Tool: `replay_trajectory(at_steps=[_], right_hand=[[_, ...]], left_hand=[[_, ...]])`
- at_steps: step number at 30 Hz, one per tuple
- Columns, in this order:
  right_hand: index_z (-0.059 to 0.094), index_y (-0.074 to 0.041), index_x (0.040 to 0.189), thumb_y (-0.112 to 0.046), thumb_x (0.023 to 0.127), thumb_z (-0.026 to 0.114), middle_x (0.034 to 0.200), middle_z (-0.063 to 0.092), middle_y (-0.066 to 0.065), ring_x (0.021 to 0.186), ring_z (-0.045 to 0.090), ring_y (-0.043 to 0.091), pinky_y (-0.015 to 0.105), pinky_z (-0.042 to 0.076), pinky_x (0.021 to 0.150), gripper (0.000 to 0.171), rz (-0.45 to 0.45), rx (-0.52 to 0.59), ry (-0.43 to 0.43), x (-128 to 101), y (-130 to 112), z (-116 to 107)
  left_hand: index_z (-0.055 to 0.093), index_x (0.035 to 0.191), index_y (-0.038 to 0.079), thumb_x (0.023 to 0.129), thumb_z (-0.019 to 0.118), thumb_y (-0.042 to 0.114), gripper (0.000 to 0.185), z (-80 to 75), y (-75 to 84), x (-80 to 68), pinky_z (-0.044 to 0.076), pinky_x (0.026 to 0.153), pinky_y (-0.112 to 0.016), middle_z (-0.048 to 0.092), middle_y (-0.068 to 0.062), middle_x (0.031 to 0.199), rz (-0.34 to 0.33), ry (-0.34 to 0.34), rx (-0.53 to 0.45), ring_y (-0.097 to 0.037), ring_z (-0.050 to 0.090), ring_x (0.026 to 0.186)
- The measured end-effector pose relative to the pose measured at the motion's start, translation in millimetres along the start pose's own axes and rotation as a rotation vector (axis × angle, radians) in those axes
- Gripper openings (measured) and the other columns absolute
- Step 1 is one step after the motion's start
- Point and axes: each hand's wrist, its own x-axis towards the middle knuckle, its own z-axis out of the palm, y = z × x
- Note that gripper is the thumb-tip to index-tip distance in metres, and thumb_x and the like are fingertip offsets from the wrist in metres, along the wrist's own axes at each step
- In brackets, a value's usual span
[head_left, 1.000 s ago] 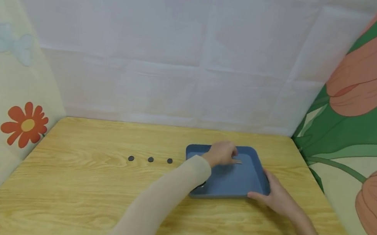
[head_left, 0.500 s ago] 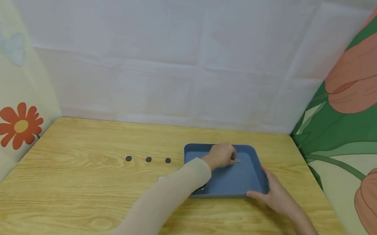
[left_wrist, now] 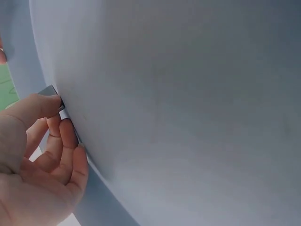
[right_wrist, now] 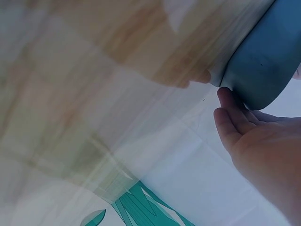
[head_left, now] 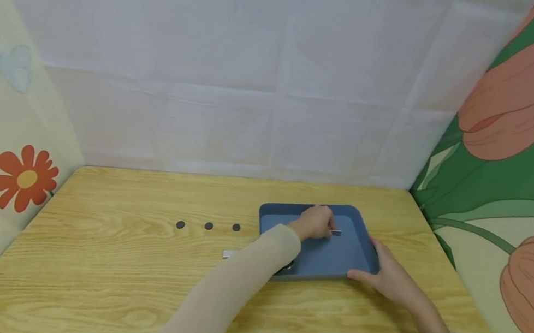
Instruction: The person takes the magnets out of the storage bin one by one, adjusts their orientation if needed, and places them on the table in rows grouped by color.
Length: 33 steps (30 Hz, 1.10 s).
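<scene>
I pinch a small flat grey metal strip (head_left: 336, 232) in my left hand (head_left: 314, 222), low over the blue tray (head_left: 330, 259) whose near-right corner my right hand (head_left: 389, 282) steadies.

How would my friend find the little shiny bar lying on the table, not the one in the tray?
Start at the blue tray on the wooden table. Look just left of it, beside the sleeve. The small grey bar lies there, flat and oblong, nearer than the three round dark dots.

Left hand (head_left: 316, 222) pinching small metal strip (head_left: 336, 232) over blue tray (head_left: 330, 259), right hand (head_left: 390, 279) touching tray's corner
</scene>
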Motion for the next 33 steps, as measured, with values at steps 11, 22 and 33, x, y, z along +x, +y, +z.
replay_trajectory(at_steps=[11,22,33], right_hand=[[0.007,0.006,0.163,-0.053,0.09,0.075,0.166,0.012,0.037,0.15,0.021,0.06,0.074,0.029,0.116,0.116,-0.004,0.009,-0.005,-2,-3,0],[0.006,0.007,0.162,-0.055,0.09,0.075,0.166,0.012,0.038,0.15,0.021,0.06,0.074,0.027,0.117,0.118,0.009,0.001,-0.008,-1,1,1],[0.005,0.009,0.162,-0.056,0.09,0.074,0.165,0.012,0.04,0.148,0.021,0.061,0.075,0.029,0.115,0.118,-0.002,-0.016,-0.015,-1,2,1]], left_hand=[[0.081,0.111,0.018,0.097,0.072,0.02,0.016,-2.6,0.4,-3.5,0.058,0.084,-0.026,0.079,0.004,0.11,0.026,0.017,-0.001,-0.011,0.071,0.096],[0.081,0.109,0.016,0.099,0.07,0.019,0.015,-26.5,7.4,-14.6,0.058,0.084,-0.025,0.079,0.002,0.111,0.114,0.064,-0.022,-0.012,0.071,0.1],[0.08,0.111,0.018,0.101,0.068,0.023,0.017,-43.1,7.8,-30.8,0.057,0.079,-0.022,0.078,0.003,0.111,0.125,0.074,-0.067,-0.009,0.07,0.095]])
